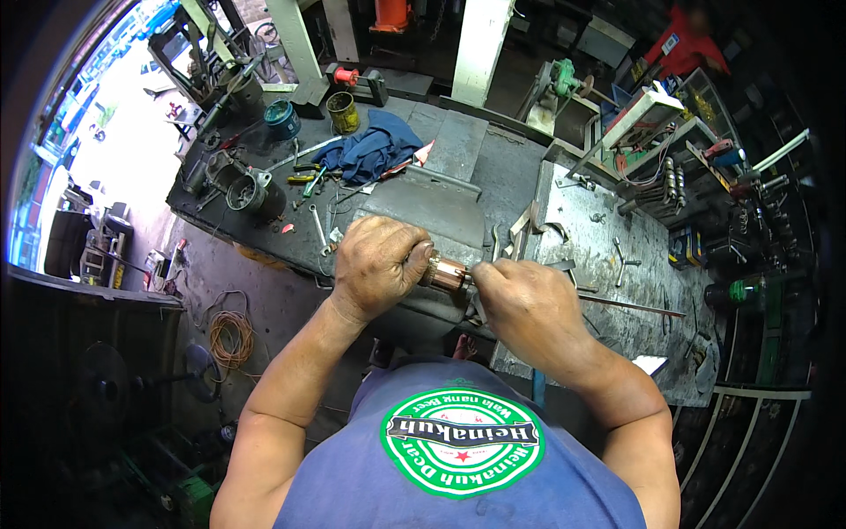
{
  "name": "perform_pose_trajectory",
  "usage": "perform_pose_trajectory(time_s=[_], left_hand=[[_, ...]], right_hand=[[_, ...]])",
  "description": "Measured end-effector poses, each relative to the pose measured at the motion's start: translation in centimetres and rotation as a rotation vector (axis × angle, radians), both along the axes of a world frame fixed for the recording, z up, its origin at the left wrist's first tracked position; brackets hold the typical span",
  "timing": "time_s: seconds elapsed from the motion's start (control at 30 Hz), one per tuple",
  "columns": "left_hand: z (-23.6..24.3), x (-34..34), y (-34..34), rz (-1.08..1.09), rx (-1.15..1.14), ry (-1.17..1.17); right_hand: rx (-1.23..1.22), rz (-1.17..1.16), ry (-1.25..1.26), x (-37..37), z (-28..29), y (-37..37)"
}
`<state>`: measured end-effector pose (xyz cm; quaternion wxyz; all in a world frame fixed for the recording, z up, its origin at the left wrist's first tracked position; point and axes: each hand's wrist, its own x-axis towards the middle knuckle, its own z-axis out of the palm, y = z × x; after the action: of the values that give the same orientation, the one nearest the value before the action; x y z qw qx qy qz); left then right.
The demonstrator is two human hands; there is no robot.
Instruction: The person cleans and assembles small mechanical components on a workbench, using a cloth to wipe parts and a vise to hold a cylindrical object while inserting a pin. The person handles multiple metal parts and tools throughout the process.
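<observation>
In front of my chest, an armature [447, 274] with a shiny copper commutator lies level between my hands. My left hand [377, 263] is closed round its left end, and the fingers cover that part. At the other end my right hand [531, 310] is closed, thumb and forefinger at the thin shaft. Whether anything else is inside the right fist is hidden. Below the armature is a dark, worn metal surface [427, 207] at the bench edge.
The left bench carries a blue cloth [376, 148], a yellow can [344, 113], a blue can [281, 120], a wrench [318, 227] and pliers. A long rod [630, 306] lies on the right worktable [643, 256]. Coiled orange cable [231, 339] rests on the floor. A person in red [689, 48] stands far right.
</observation>
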<state>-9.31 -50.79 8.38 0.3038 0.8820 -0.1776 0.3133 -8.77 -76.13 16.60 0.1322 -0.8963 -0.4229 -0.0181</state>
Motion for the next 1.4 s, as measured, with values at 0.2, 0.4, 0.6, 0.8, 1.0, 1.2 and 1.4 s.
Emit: perform_pose_trajectory(time_s=[0.2,0.4,0.6,0.8,1.0,1.2,1.4], left_hand=[[0.0,-0.1,0.0,-0.004,0.025,-0.001],[-0.4,-0.3,0.1,-0.015,0.042,-0.024],[-0.6,-1.0,-0.1,-0.015,0.080,0.000],[-0.8,-1.0,0.0,-0.018,0.081,0.017],[-0.7,-1.0,0.0,-0.023,0.092,0.042],[1.4,-1.7,0.1,-0.060,0.151,0.141],[2.6,-2.3,1.3,-0.180,0.172,0.308]], right_hand=[[-0.028,-0.011,0.068,0.4,0.6,0.6],[0.030,0.026,0.047,0.5,0.9,0.6],[-0.013,-0.017,0.051,0.1,0.8,-1.0],[-0.017,0.009,0.076,0.8,0.7,-0.2],[0.018,0.015,0.078,0.8,0.4,0.2],[0.039,0.045,0.034,0.7,1.1,0.2],[-0.044,-0.055,0.035,-0.1,1.6,-1.3]])
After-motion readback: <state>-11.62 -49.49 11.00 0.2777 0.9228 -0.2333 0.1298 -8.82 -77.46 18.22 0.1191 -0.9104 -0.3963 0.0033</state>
